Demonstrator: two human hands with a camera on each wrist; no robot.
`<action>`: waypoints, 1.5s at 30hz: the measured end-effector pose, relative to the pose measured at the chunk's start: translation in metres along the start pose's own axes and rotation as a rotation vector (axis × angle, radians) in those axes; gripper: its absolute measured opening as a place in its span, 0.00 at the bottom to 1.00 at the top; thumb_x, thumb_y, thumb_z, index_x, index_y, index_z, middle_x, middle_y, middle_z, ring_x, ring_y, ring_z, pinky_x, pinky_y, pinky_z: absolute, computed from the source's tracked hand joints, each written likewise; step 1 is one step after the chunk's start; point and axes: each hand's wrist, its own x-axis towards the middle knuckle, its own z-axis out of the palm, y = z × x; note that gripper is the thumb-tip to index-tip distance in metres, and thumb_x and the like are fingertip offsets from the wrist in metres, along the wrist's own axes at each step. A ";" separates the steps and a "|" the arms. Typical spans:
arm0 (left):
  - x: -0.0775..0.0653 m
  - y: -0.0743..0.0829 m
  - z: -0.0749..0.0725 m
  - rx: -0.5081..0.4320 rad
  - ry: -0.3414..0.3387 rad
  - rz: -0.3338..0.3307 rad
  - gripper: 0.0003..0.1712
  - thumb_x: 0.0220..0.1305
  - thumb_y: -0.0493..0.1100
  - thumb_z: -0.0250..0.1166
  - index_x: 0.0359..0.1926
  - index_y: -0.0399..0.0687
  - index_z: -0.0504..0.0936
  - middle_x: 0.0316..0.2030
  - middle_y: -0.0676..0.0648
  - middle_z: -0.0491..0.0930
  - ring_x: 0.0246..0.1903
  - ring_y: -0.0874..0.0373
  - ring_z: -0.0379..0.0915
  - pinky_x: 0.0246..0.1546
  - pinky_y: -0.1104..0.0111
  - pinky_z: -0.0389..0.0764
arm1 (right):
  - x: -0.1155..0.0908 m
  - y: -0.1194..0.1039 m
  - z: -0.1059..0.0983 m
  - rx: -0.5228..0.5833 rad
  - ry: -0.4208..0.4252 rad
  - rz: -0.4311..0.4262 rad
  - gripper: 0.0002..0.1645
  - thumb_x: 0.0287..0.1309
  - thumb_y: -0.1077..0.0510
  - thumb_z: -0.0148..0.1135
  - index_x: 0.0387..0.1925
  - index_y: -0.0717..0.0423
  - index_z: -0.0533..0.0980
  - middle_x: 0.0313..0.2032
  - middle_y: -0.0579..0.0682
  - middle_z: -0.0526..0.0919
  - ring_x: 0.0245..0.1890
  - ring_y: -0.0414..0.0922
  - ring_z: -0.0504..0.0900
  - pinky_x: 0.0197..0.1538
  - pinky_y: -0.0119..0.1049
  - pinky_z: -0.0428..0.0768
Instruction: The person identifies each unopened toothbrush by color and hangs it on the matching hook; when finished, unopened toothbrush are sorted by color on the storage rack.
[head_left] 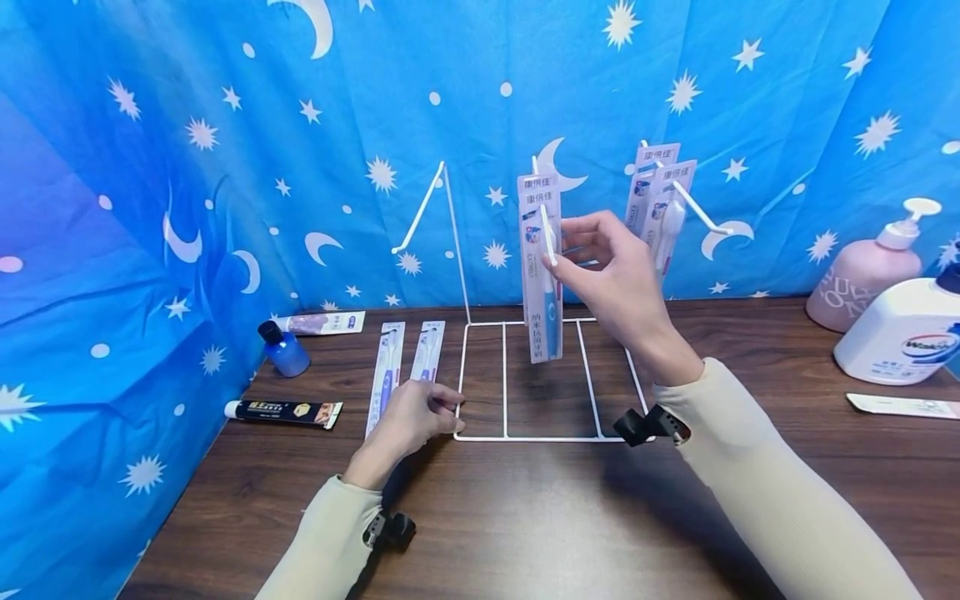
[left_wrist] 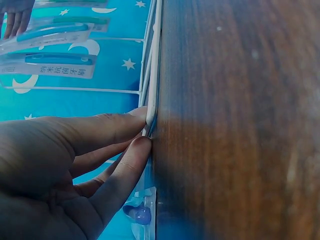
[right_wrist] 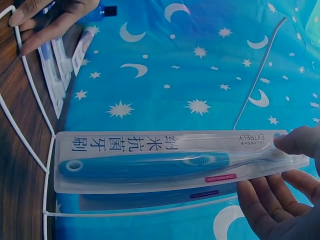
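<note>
A white wire rack (head_left: pixel 506 383) stands on the table, its hooks reaching forward. My right hand (head_left: pixel 618 271) pinches the edge of a packaged blue toothbrush (right_wrist: pixel 135 167), thumb on the front and fingers behind. That pack is on the middle hook, in front of another packaged toothbrush (right_wrist: pixel 150 200). My left hand (head_left: pixel 408 417) pinches the base wire (left_wrist: pixel 152 100) at the rack's front left corner. Two packaged toothbrushes (head_left: pixel 672 200) hang on the right hook. The left hook (head_left: pixel 418 208) carries none. Two packs with purple toothbrushes (head_left: pixel 387 358) lie beside my left hand, partly covered by it.
On the left are a blue bottle (head_left: pixel 287 354), a black toothpaste tube (head_left: pixel 288 412) and a pale tube (head_left: pixel 326 322). A pink pump bottle (head_left: pixel 862 279), a white bottle (head_left: pixel 892 342) and a flat white pack (head_left: pixel 903 406) are at the right. A blue curtain (head_left: pixel 480 100) hangs behind.
</note>
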 end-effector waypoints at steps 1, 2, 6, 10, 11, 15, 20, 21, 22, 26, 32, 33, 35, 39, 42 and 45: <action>0.000 0.000 0.000 0.002 -0.001 0.002 0.16 0.45 0.32 0.75 0.39 0.43 0.88 0.22 0.54 0.79 0.21 0.63 0.72 0.21 0.71 0.71 | 0.002 0.005 0.001 0.005 0.004 -0.001 0.22 0.59 0.60 0.67 0.53 0.60 0.73 0.44 0.55 0.83 0.41 0.48 0.82 0.42 0.35 0.77; 0.000 0.000 0.000 0.003 -0.003 0.000 0.16 0.45 0.33 0.76 0.39 0.43 0.88 0.22 0.54 0.79 0.21 0.63 0.72 0.21 0.70 0.71 | 0.005 0.011 0.001 0.009 0.008 -0.001 0.22 0.58 0.59 0.67 0.53 0.58 0.73 0.44 0.53 0.83 0.41 0.47 0.82 0.42 0.35 0.77; -0.001 0.000 -0.001 0.003 -0.006 0.002 0.16 0.45 0.33 0.76 0.39 0.43 0.88 0.22 0.53 0.79 0.22 0.62 0.72 0.21 0.69 0.72 | 0.013 0.031 0.004 0.020 0.021 -0.005 0.23 0.57 0.56 0.69 0.54 0.54 0.74 0.43 0.50 0.83 0.40 0.44 0.82 0.41 0.34 0.78; -0.001 -0.001 -0.001 0.000 -0.005 0.002 0.16 0.45 0.33 0.76 0.39 0.43 0.88 0.22 0.54 0.79 0.22 0.62 0.72 0.22 0.69 0.72 | 0.015 0.031 0.006 0.014 0.019 -0.021 0.23 0.57 0.58 0.69 0.53 0.57 0.73 0.42 0.51 0.82 0.40 0.45 0.82 0.42 0.35 0.77; -0.001 -0.001 0.000 0.000 -0.004 0.002 0.16 0.45 0.33 0.76 0.39 0.43 0.88 0.22 0.54 0.79 0.22 0.62 0.72 0.22 0.69 0.72 | 0.015 0.028 0.006 0.012 0.019 -0.024 0.23 0.57 0.59 0.68 0.53 0.58 0.73 0.42 0.52 0.82 0.40 0.46 0.82 0.42 0.35 0.77; 0.000 -0.001 0.000 -0.003 -0.006 -0.004 0.16 0.45 0.33 0.76 0.39 0.44 0.88 0.22 0.54 0.79 0.22 0.62 0.72 0.22 0.69 0.72 | 0.010 0.010 0.006 0.004 0.028 -0.019 0.22 0.58 0.61 0.68 0.52 0.62 0.72 0.42 0.55 0.81 0.40 0.48 0.81 0.43 0.36 0.76; 0.000 0.001 0.001 0.001 -0.008 -0.002 0.16 0.45 0.33 0.76 0.39 0.44 0.88 0.22 0.53 0.79 0.22 0.62 0.72 0.21 0.68 0.72 | 0.006 0.001 0.002 -0.028 0.028 0.006 0.23 0.59 0.58 0.67 0.53 0.61 0.73 0.44 0.53 0.81 0.42 0.46 0.80 0.46 0.37 0.76; 0.000 0.001 0.001 0.003 -0.006 -0.003 0.16 0.45 0.34 0.76 0.39 0.44 0.88 0.22 0.53 0.79 0.22 0.62 0.72 0.21 0.68 0.72 | 0.006 0.002 0.002 -0.031 0.024 0.010 0.23 0.59 0.57 0.67 0.54 0.61 0.73 0.44 0.53 0.81 0.43 0.45 0.80 0.47 0.38 0.76; 0.001 0.001 0.001 0.005 -0.005 -0.001 0.16 0.45 0.34 0.76 0.39 0.44 0.88 0.22 0.53 0.79 0.22 0.62 0.71 0.21 0.68 0.72 | 0.006 0.003 0.001 -0.034 0.019 0.014 0.23 0.59 0.57 0.67 0.54 0.61 0.73 0.45 0.53 0.81 0.44 0.45 0.79 0.49 0.39 0.76; 0.000 0.002 0.000 0.007 -0.006 -0.007 0.16 0.46 0.34 0.76 0.39 0.44 0.88 0.23 0.53 0.79 0.22 0.61 0.71 0.22 0.68 0.72 | 0.007 0.014 -0.003 -0.039 0.001 0.024 0.24 0.59 0.58 0.67 0.55 0.60 0.73 0.48 0.53 0.81 0.47 0.44 0.79 0.52 0.42 0.76; -0.001 0.002 0.000 0.001 -0.007 -0.008 0.16 0.46 0.33 0.76 0.40 0.43 0.88 0.23 0.53 0.79 0.22 0.61 0.72 0.22 0.68 0.72 | 0.002 0.032 -0.013 -0.081 -0.012 -0.011 0.27 0.58 0.52 0.69 0.57 0.54 0.74 0.50 0.48 0.81 0.50 0.43 0.80 0.51 0.44 0.77; -0.001 0.002 0.000 0.000 -0.007 -0.007 0.16 0.46 0.33 0.76 0.40 0.43 0.88 0.23 0.53 0.79 0.22 0.61 0.72 0.22 0.68 0.72 | 0.000 0.033 -0.015 -0.090 -0.015 -0.014 0.27 0.57 0.51 0.69 0.57 0.53 0.74 0.50 0.48 0.81 0.50 0.43 0.80 0.51 0.44 0.78; -0.001 0.002 0.000 0.001 -0.005 -0.005 0.16 0.46 0.33 0.76 0.40 0.43 0.88 0.23 0.53 0.79 0.23 0.61 0.72 0.22 0.68 0.72 | -0.004 0.035 -0.019 -0.106 -0.027 -0.016 0.27 0.57 0.50 0.69 0.56 0.53 0.74 0.49 0.48 0.81 0.49 0.43 0.80 0.51 0.45 0.78; -0.001 0.001 0.001 0.002 -0.008 -0.011 0.16 0.46 0.33 0.76 0.40 0.44 0.88 0.23 0.53 0.79 0.23 0.61 0.72 0.22 0.69 0.72 | -0.015 0.038 -0.027 -0.141 -0.064 0.000 0.26 0.58 0.48 0.68 0.56 0.52 0.75 0.49 0.48 0.82 0.47 0.43 0.81 0.50 0.45 0.78; -0.001 0.001 0.001 0.005 -0.011 -0.019 0.16 0.46 0.34 0.76 0.40 0.44 0.88 0.24 0.53 0.79 0.23 0.61 0.72 0.22 0.69 0.72 | -0.023 0.040 -0.033 -0.164 -0.089 0.017 0.25 0.58 0.48 0.67 0.55 0.51 0.76 0.49 0.47 0.82 0.46 0.43 0.81 0.48 0.39 0.78; 0.000 0.001 0.000 0.013 -0.010 -0.006 0.16 0.46 0.34 0.76 0.40 0.44 0.88 0.24 0.53 0.79 0.23 0.61 0.72 0.22 0.69 0.72 | -0.030 0.042 -0.040 -0.192 -0.101 0.033 0.23 0.58 0.48 0.67 0.53 0.51 0.77 0.48 0.47 0.82 0.45 0.42 0.81 0.46 0.31 0.78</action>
